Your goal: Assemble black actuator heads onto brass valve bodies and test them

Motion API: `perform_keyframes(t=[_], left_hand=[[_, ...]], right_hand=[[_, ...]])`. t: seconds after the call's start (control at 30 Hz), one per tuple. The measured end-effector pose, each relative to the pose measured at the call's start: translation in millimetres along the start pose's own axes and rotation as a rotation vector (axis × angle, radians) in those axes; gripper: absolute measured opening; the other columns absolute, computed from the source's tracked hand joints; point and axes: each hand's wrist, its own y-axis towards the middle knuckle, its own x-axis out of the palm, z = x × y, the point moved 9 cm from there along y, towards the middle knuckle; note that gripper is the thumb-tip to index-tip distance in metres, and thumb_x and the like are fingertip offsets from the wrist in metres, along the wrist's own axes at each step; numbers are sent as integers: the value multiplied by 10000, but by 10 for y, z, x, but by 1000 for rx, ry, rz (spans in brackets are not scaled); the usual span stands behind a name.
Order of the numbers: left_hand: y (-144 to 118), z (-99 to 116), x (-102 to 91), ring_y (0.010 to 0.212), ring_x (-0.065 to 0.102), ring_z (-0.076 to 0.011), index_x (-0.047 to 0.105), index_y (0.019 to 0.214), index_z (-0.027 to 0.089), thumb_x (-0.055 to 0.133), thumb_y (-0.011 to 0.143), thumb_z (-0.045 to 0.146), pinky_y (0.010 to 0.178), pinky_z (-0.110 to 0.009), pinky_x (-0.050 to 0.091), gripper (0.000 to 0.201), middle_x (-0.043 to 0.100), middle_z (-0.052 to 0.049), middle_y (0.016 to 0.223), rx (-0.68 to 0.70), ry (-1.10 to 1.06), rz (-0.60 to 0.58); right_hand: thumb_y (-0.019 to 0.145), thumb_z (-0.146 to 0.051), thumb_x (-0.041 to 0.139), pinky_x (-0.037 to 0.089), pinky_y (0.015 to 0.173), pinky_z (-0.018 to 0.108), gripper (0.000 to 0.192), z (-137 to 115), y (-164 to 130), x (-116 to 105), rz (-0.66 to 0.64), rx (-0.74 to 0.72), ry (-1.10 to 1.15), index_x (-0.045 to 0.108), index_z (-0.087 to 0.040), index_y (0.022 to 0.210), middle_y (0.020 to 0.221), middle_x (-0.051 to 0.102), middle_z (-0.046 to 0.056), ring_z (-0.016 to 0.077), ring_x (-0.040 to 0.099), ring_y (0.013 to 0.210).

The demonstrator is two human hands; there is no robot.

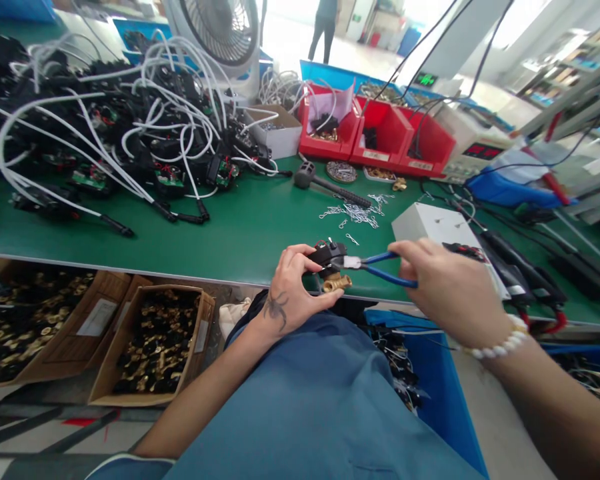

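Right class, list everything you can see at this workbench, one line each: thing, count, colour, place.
valve part: one, black with brass fitting, held at bench edge
pliers: one, blue handles, jaws at the valve part
wired assemblies: heap, black with white cables, far left
bins: three, red, far centre
clips: scattered, silver, mid bench
mallet: one, dark, before the bins
fan: one, white, far edge
cardboard boxes: two, brown, below bench
left hand: holds the valve part
right hand: grips the pliers

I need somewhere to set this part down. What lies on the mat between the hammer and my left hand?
In the head view, only loose metal clips near the hammer; toward the left hand the green mat is bare.
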Motion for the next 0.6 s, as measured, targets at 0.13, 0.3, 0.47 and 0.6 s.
perform_keyframes(t=[0.13,0.3,0.47,0.6], left_hand=[[-5,-5,7,1152,585,-290,556,906,182,857,648,256,844,-467,576,404,586,-126,1180,2,-6,-4],[5,-7,7,1156,586,-290,554,896,189,857,647,253,854,-471,573,398,587,-123,1173,-4,-5,-5],[9,-17,14,1163,576,-290,557,898,187,848,652,249,873,-481,563,386,582,-130,1180,-14,-6,-3],[2,-50,16,1160,574,-282,556,897,187,847,643,255,888,-478,557,392,582,-121,1181,-44,-18,-7]], right_hand=[[931,-266,421,412,632,312,197,116,-45,-227,265,95,7,545,-190,1062,839,585,69,170,513,669],[789,-205,490,309,499,272,175,62,-28,100,58,28,42,581,-211,939,697,573,10,141,470,536],[860,-279,482,360,550,262,195,150,1,-126,133,132,64,582,-205,1011,757,565,13,137,497,591],[886,-278,419,369,574,275,185,212,-42,-41,127,216,68,532,-202,1011,757,529,27,155,479,606]])
